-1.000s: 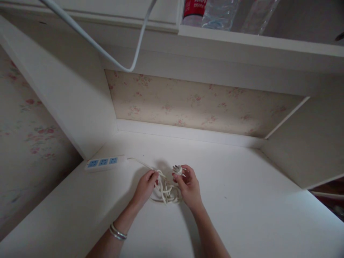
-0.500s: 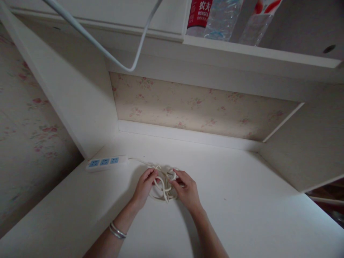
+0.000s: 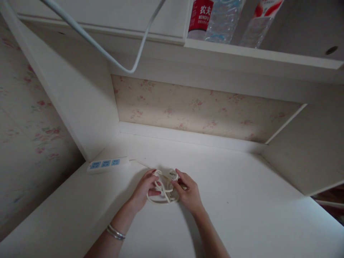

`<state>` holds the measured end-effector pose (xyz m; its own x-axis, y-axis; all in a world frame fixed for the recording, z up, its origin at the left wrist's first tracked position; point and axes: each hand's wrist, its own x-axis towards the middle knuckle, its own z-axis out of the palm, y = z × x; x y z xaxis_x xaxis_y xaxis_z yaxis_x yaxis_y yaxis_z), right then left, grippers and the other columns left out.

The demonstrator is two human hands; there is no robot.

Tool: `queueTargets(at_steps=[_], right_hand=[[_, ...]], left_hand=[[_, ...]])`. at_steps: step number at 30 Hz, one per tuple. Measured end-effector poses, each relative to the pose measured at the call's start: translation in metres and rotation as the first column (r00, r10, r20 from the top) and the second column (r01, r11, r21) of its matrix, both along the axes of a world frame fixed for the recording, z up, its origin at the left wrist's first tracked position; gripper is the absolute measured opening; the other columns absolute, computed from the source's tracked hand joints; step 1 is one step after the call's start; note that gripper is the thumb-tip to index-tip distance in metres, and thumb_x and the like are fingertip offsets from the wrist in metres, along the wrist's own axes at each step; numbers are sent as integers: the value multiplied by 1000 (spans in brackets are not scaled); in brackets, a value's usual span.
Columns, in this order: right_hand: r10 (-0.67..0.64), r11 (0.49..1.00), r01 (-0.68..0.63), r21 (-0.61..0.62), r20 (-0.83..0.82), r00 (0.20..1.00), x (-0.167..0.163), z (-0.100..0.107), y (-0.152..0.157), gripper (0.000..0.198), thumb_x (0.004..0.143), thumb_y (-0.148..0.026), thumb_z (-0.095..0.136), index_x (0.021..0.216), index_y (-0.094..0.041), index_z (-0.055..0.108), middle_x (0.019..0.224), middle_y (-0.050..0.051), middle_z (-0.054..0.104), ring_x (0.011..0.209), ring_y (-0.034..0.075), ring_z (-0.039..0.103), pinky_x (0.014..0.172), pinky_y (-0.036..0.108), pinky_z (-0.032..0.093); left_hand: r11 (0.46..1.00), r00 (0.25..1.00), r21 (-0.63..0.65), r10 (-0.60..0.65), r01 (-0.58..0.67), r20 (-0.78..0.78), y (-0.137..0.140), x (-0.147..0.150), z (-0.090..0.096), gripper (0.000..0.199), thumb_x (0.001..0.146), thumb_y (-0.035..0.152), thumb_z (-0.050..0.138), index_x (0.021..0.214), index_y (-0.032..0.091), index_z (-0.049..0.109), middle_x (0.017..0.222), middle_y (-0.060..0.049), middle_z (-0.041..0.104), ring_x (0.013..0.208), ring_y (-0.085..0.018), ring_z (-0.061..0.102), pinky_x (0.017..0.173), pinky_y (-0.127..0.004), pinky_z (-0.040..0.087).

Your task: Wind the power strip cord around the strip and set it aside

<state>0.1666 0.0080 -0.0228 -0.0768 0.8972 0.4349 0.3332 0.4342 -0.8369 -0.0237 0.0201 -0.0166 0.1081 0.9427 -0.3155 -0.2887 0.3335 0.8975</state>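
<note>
A white power strip with three blue sockets lies on the white desktop, left of my hands. From its right end a cream power cord runs to a loosely looped bundle between my hands. My left hand grips a few loops on the bundle's left side, thumb and forefinger closed on them. Between the thumb and fingers of my right hand is the white plug at the cord's end. Part of the bundle is hidden behind my fingers.
Above the desk runs a shelf with several plastic bottles on it. A pale bent rod or cable hangs in front of the cabinet. Side panels bound the desk left and right, and floral wallpaper covers the back.
My left hand's lower fingers have spread further under the loops. The plug has turned slightly in my right hand, and its face shows more. The view has shifted a little.
</note>
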Motion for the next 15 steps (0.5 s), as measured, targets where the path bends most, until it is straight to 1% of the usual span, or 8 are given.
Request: queueTargets(at_steps=[2,4,8,11,13,15], right_hand=[[55,998,-56,0,27,998,2,2,-2,43,86,-26,57,129,-25,55,108,7,63,79,13,61,71,26,54],[88,996,-88,-3,57,994,3,3,-2,45,87,-27,57,131,-26,53,111,7,63,85,15,62,78,29,53],[88,996,-87,-13,90,992,6,4,-2,44,89,-31,54,132,-26,52,119,8,61,102,18,58,91,33,48],[59,998,-56,-41,75,995,6,4,1,42,92,-33,48,133,-24,51,117,8,62,103,17,58,90,31,48],[21,997,-17,-71,57,998,6,3,2,42,92,-35,47,132,-22,52,110,7,64,97,17,60,85,29,49],[-4,993,9,-118,39,999,5,2,2,41,91,-37,48,128,-21,55,105,6,66,90,16,62,79,27,51]], left_hand=[[1000,1000,-10,-16,16,14,1,-2,0,44,72,30,64,114,24,55,90,-4,66,77,-20,65,57,-29,55],[1000,1000,-9,-24,24,18,1,-2,0,47,72,31,64,117,23,55,91,-5,67,77,-19,65,58,-28,54],[999,998,2,-49,50,-42,1,0,2,44,72,40,64,112,21,59,91,-5,67,67,-17,64,51,-24,51],[998,993,35,-45,49,-112,0,3,2,37,72,42,64,101,20,62,89,-3,65,57,-11,59,43,-18,43],[997,990,75,-10,20,-138,1,4,0,30,71,39,64,93,18,63,84,-1,63,54,-8,54,40,-15,37],[993,990,115,14,2,-139,1,4,-3,27,71,38,63,88,17,63,75,1,59,50,-6,49,38,-15,33]])
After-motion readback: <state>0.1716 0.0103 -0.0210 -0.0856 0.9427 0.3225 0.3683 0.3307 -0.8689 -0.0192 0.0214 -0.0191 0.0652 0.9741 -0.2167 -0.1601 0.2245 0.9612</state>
